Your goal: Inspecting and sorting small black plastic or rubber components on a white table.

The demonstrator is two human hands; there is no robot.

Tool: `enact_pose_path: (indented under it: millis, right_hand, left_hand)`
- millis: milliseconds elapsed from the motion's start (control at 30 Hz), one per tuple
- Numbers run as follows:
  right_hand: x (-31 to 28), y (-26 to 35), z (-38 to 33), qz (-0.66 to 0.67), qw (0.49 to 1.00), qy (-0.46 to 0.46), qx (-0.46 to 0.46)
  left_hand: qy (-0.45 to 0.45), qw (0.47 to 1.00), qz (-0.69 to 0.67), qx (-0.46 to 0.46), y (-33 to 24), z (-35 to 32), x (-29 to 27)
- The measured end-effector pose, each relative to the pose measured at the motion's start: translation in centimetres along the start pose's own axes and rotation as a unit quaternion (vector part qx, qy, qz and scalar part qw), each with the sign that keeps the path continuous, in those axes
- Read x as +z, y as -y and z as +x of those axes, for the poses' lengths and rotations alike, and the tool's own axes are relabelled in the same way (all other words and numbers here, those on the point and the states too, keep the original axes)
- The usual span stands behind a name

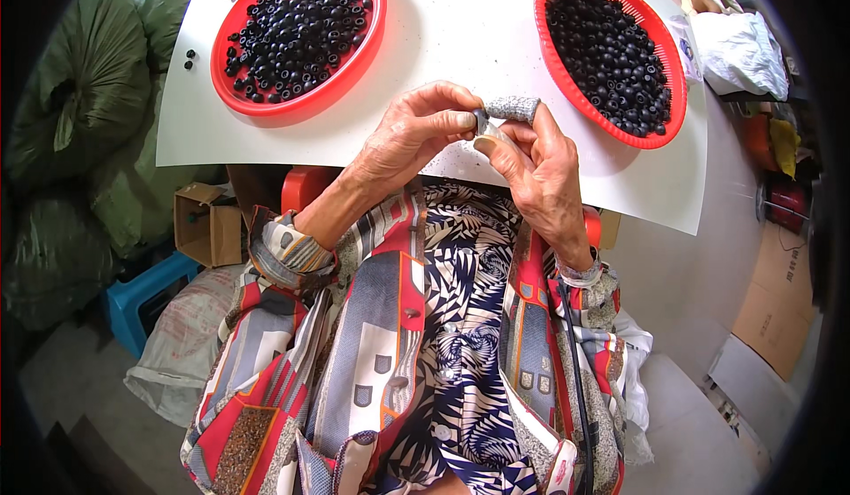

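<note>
Above the near edge of the white table, my two hands meet fingertip to fingertip. My left hand is closed, pinching a small black piece between thumb and fingers. Against that same piece my right hand is closed too, with a grey cloth sleeve around its index finger. Something pale shows between the right thumb and fingers, too small to name. To the left lies a red plastic tray of small black ring-shaped pieces. On the right a red slotted basket holds black rounded pieces.
The white table has a few loose black pieces at its left. Green sacks, a cardboard box and a blue stool stand to the left. White bags and flattened cardboard are on the right.
</note>
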State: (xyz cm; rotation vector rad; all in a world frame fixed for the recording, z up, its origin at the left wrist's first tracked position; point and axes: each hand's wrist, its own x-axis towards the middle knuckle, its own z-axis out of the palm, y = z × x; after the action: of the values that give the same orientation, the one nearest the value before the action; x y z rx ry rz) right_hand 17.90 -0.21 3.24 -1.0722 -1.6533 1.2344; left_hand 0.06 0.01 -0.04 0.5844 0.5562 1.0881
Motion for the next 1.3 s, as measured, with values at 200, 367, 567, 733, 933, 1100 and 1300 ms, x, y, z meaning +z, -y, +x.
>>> enact_pose_path:
  millis: [200,367,567,733,933,1100,1300]
  right_hand:
    - [-0.1,0.1,0.0,-0.013,1.0,0.006,0.0]
    - [-0.1,0.0,-0.1,-0.012,1.0,0.005,-0.004]
    - [0.2,0.0,-0.1,0.0,1.0,0.018,0.002]
    - [0.1,-0.4,0.0,-0.018,0.999,0.023,-0.017]
    - [-0.3,-0.7,0.4,0.03,0.999,0.023,0.012]
    - [-0.4,0.5,0.3,0.226,0.967,0.03,0.112]
    - [-0.5,0.1,0.3,0.192,0.972,0.01,0.134]
  left_hand:
    - [-0.011,1.0,-0.004,-0.015,-0.1,0.0,0.1]
    - [-0.008,1.0,0.007,-0.01,0.1,0.1,0.1]
    - [0.007,1.0,0.024,0.01,0.2,-0.1,-0.6]
    - [-0.002,0.997,0.07,0.013,-0.2,0.1,-0.8]
    - [0.027,0.997,0.065,0.013,-0.3,0.4,-0.6]
    - [0.032,0.999,-0.016,0.019,0.1,0.5,0.0]
    - [-0.016,1.0,-0.025,0.001,0.1,0.4,-0.9]
